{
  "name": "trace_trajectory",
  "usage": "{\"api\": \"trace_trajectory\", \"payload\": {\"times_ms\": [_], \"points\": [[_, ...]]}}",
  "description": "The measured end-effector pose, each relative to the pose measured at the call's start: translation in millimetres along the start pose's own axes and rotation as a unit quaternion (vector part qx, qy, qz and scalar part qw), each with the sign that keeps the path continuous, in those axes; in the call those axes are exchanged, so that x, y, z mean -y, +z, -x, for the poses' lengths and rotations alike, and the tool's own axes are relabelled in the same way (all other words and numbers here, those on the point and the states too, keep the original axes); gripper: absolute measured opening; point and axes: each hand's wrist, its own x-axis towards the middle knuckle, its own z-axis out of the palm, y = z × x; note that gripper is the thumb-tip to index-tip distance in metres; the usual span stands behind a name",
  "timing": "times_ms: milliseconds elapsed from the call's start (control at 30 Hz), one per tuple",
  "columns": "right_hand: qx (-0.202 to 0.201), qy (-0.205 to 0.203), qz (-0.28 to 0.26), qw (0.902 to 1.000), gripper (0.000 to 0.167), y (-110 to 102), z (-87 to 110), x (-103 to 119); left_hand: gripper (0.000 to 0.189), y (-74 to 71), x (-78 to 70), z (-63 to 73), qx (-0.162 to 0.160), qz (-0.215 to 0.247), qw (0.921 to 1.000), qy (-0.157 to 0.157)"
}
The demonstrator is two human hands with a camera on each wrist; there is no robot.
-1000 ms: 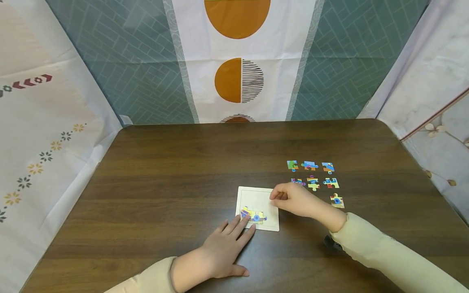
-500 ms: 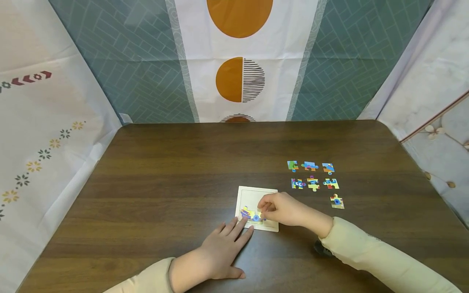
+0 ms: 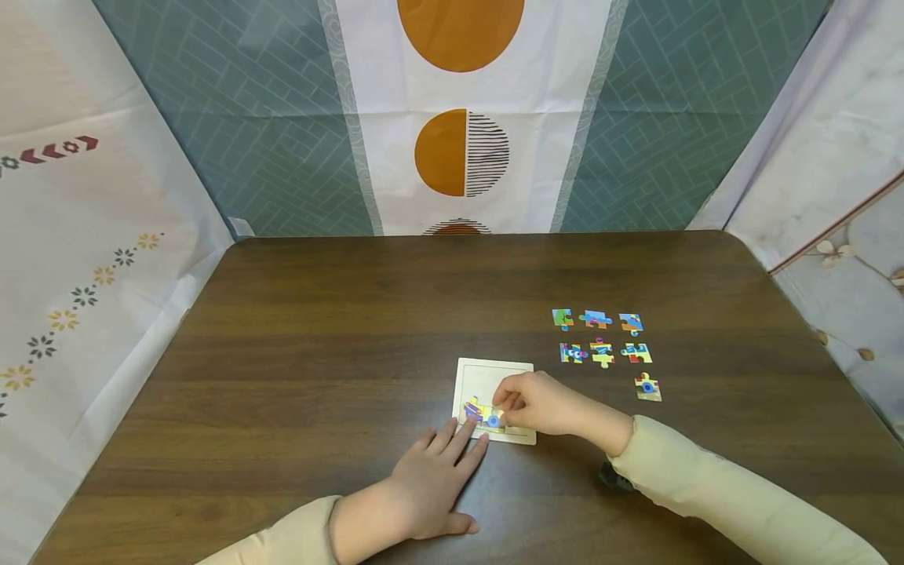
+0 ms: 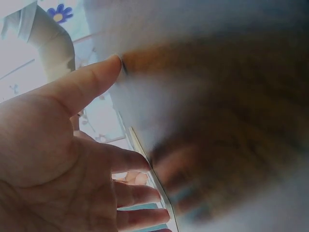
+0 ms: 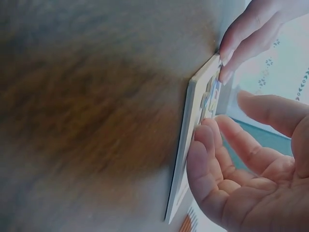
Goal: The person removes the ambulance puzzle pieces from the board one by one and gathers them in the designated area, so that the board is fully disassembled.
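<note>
A pale square puzzle board [image 3: 487, 375] lies on the brown table. Along its near side sit a few joined jigsaw pieces [image 3: 492, 421], yellow, purple and blue. My left hand [image 3: 427, 482] is spread flat, its fingertips resting on the board's near left edge, the thumb apart on the table. Over the board's right half, my right hand [image 3: 542, 404] bends loosely, fingertips at the right end of the joined pieces. In the right wrist view the right thumb [image 5: 265, 108] stands apart from the index finger [image 5: 236, 133], and nothing shows between them.
Several loose jigsaw pieces lie in rows right of the board, among them a green and blue piece [image 3: 563, 318] at the back and a yellow one with a blue wheel [image 3: 647, 387] nearest. A black device [image 3: 616, 477] shows under the right wrist. Patterned cloth [image 3: 282, 157] hangs behind the table.
My right hand has moved left and slightly nearer, from the board's right edge to the joined pieces, and barely moves in the last half second. The left hand stays in place.
</note>
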Motion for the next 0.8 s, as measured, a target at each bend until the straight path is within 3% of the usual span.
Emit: {"api": "trace_trajectory", "payload": {"times_ms": [300,800], "points": [[-0.007,0.031,0.008,0.9995,0.011,0,-4.6,2,0.089,1.9,-1.6,-0.5,-0.018,-0.009,0.9998,0.007],[0.003,0.074,0.006,0.9973,0.008,0,-13.5,8,0.090,0.3,-4.4,-0.9,-0.002,0.037,0.9993,0.000]]}}
